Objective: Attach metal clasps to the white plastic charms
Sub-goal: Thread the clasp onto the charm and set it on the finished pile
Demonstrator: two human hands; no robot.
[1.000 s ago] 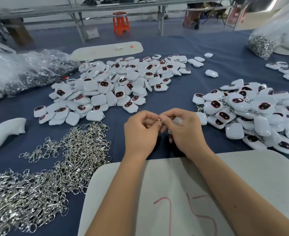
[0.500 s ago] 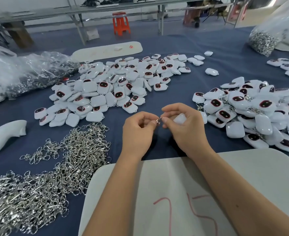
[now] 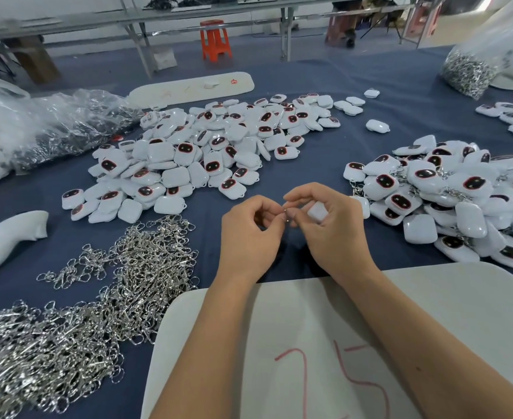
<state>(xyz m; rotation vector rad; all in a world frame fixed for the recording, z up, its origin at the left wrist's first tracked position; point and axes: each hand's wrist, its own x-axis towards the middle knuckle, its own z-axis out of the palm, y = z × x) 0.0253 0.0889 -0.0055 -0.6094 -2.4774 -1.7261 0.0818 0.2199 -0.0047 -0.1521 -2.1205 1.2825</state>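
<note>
1. My left hand point(image 3: 249, 234) pinches a small metal clasp point(image 3: 286, 213) at its fingertips.
2. My right hand point(image 3: 330, 228) grips one white charm point(image 3: 318, 211), held just right of the clasp.
3. Clasp and charm's near edge almost meet; whether they are linked I cannot tell.
4. Judgement: left hand feeds rightward.
5. Spare clasp pile point(image 3: 67, 328) lies left of the clasp.
</note>
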